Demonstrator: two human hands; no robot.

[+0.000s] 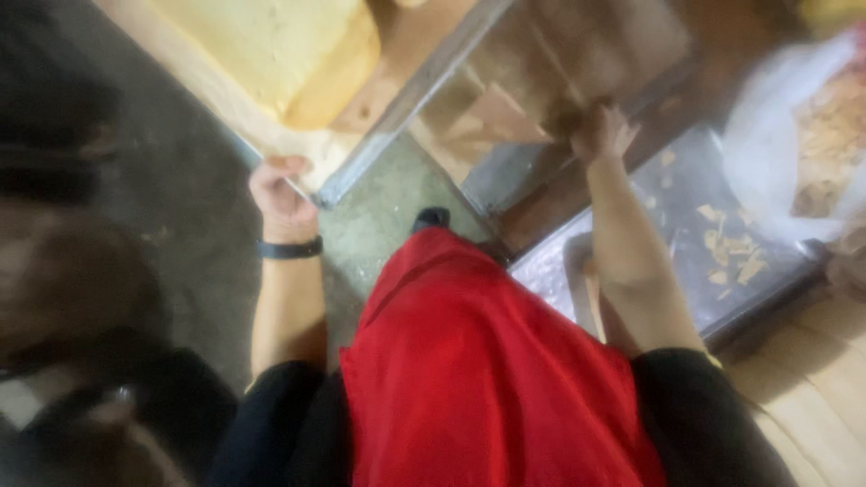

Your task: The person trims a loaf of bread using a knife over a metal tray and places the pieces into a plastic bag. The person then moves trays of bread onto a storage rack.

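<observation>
We note a grey-green concrete floor [379, 216] at centre. At eleven o'clock a pale wooden board [262, 122] carries a large yellow block [289, 50]. At three o'clock a metal tray [686, 171] bears scattered tan chips [735, 257]; a white bag [794, 126] lies on its far edge. Blur limits further detail.

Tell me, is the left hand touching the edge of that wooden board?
Touching. The head view shows the left hand with its fingers curled onto the near edge of the pale wooden board, no gap between them, though the picture is blurry.
</observation>
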